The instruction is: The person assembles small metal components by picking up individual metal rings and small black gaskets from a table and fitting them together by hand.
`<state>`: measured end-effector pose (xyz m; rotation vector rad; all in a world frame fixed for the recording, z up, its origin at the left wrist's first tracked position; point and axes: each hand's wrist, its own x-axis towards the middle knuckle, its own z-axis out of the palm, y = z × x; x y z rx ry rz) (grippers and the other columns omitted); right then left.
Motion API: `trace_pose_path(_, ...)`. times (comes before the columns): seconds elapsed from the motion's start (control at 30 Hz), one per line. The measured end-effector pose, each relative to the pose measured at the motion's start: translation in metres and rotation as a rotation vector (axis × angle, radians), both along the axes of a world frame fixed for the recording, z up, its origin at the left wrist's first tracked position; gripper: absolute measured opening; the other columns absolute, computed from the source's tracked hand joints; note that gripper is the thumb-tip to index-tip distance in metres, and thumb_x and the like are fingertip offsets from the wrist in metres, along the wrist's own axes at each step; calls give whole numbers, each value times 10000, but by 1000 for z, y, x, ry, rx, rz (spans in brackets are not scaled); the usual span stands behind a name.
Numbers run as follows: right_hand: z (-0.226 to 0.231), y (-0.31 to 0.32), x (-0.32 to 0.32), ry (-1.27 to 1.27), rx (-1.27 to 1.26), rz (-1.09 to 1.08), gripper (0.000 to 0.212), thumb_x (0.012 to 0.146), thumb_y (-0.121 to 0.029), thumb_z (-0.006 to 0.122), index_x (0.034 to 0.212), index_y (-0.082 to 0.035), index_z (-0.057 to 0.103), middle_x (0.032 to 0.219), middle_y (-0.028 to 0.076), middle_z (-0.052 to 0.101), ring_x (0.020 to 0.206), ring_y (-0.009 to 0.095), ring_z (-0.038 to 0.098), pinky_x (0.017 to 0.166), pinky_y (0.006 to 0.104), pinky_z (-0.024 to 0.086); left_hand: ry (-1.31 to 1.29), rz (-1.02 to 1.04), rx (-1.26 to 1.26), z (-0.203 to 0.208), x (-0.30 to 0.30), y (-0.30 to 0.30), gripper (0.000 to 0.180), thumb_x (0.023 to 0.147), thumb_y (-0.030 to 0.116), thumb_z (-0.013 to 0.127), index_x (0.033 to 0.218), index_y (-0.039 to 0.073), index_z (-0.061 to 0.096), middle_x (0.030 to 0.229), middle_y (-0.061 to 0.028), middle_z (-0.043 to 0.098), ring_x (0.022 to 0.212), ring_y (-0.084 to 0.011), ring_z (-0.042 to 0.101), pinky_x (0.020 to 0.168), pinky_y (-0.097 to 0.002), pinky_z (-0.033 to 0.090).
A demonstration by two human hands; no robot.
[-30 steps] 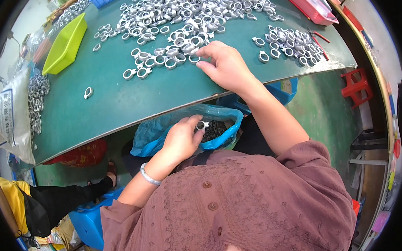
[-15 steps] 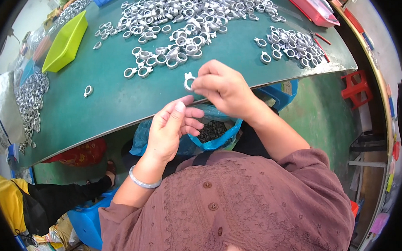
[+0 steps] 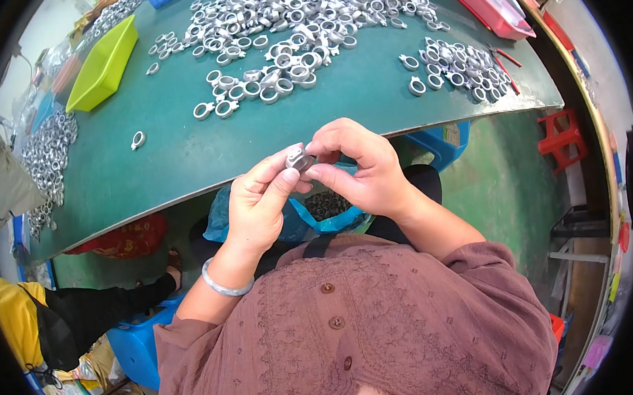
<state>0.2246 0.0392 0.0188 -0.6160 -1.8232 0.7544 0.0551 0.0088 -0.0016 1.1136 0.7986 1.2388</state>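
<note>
A silver-grey metal ring [image 3: 299, 157] with a small lug is held up just over the table's front edge, turned partly edge-on. My left hand [image 3: 261, 204] pinches it between thumb and fingertips. From the other side, my right hand [image 3: 369, 167] also grips the ring with bent fingers and thumb. Below both hands hangs a blue plastic bag [image 3: 323, 226] with small dark metal parts [image 3: 327, 205] inside. Beyond them, a large heap of similar rings [image 3: 286, 27] covers the far middle of the green table [image 3: 178, 147]. One single ring [image 3: 138, 140] lies apart on the left.
A smaller ring pile [image 3: 463, 68] sits at the right beside red-handled pliers [image 3: 508, 69]. Yellow-green [image 3: 102, 66] and pink [image 3: 489, 6] trays stand at the sides. More metal parts [image 3: 48, 165] lie far left. Another person's leg [image 3: 111, 308] shows at lower left, near a blue stool [image 3: 135, 350].
My right hand has brought the ring down and toward me, to my left fingertips. My left hand has closed on it, and the ring has turned from face-on to partly edge-on.
</note>
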Motion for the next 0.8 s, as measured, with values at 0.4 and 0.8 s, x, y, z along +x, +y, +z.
trace_pose_path(0.4, 1, -1, -3, 34, -27, -12, 210, 693, 64, 633, 882, 0, 567, 840, 87, 548, 675, 139, 573, 593, 234, 474, 21, 3, 59, -3, 0, 1, 282, 850, 29, 524, 1130, 2, 542, 977, -66, 582, 782, -113, 564, 711, -227, 467)
trace_pose_path(0.8, 2, -1, -2, 27, -110, -10, 159, 705, 67, 619, 850, 20, 573, 783, 86, 548, 673, 146, 579, 590, 234, 476, -41, -40, -68, 1, 1, -1, 274, 873, 95, 506, 1117, -27, 529, 889, -76, 608, 753, -120, 570, 684, -232, 474)
